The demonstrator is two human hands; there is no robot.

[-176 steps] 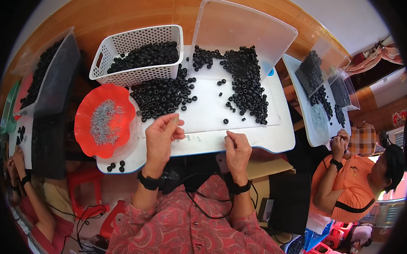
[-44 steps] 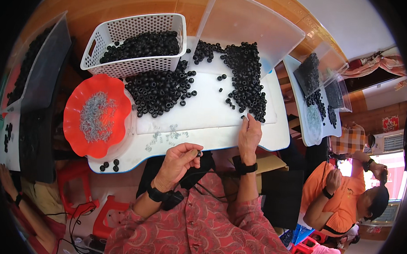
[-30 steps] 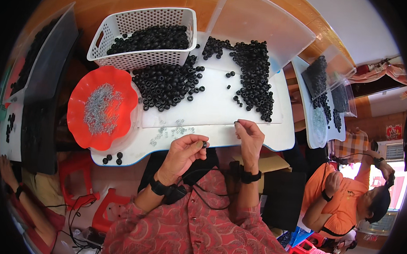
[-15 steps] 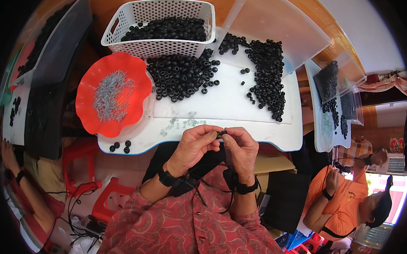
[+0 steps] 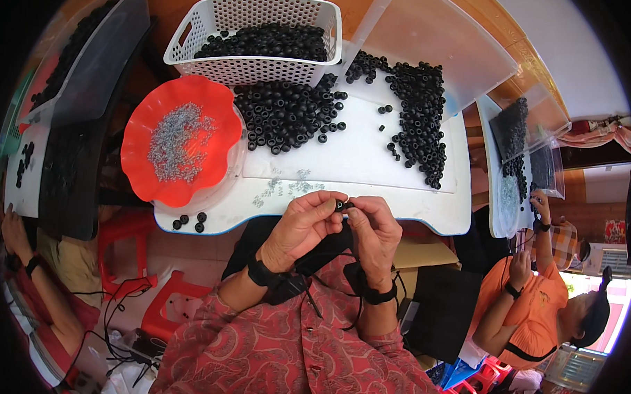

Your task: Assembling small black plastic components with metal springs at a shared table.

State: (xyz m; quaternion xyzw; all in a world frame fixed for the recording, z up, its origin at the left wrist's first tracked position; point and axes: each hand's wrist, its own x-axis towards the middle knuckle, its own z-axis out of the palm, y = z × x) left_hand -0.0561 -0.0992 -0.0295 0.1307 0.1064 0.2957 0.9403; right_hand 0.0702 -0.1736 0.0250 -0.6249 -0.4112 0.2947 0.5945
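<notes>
At the table's near edge my two hands meet fingertip to fingertip. Thumb and forefinger of my left hand (image 5: 295, 227) pinch a small black ring-shaped piece (image 5: 339, 206) with a hole in it. My right hand (image 5: 375, 232) is closed in a pinch against the same piece from the other side; whether it has a second small part in its fingertips is hidden. Just beyond the hands, small clear bits (image 5: 288, 186) are scattered on the white tabletop (image 5: 357, 204). To their left stands a red wavy-rimmed dish (image 5: 138, 142) with many tiny clear-grey parts in it.
A white perforated basket (image 5: 264, 71) of black pieces stands at the back, a heap of the same (image 5: 287, 116) before it. Another heap (image 5: 419, 124) lies on the right beside a clear plastic bin (image 5: 453, 42). Co-workers sit at both sides, one in an orange shirt (image 5: 527, 302).
The black piece has turned between my fingertips, and its hole now shows. My hands stay nearly in place. On the right, a co-worker's arm has reached up toward the neighbouring table.
</notes>
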